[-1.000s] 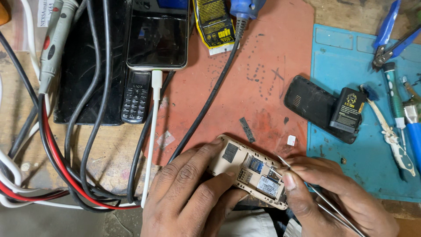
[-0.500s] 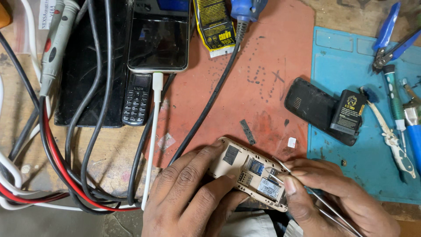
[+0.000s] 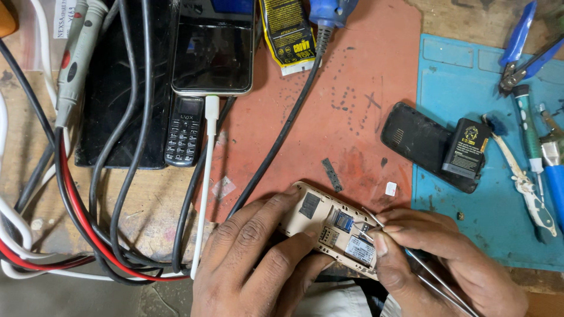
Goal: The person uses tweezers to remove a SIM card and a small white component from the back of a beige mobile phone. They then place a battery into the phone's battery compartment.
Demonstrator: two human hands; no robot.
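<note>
Left hand [image 3: 258,258] grips the open beige phone [image 3: 335,235] by its left end, back side up, cover off; it sits at the near edge of the red mat [image 3: 352,105]. The phone's long axis runs upper-left to lower-right, between both hands. Right hand [image 3: 446,264] pinches metal tweezers [image 3: 376,226], tips down in the card slot area mid-body, so the right hand is the nearer one. Phone's bay: blue card holder, label, no battery. Black back cover [image 3: 417,141] and battery [image 3: 467,147] lie well apart on the blue mat [image 3: 470,223]; small white chip [image 3: 390,188] nearby.
</note>
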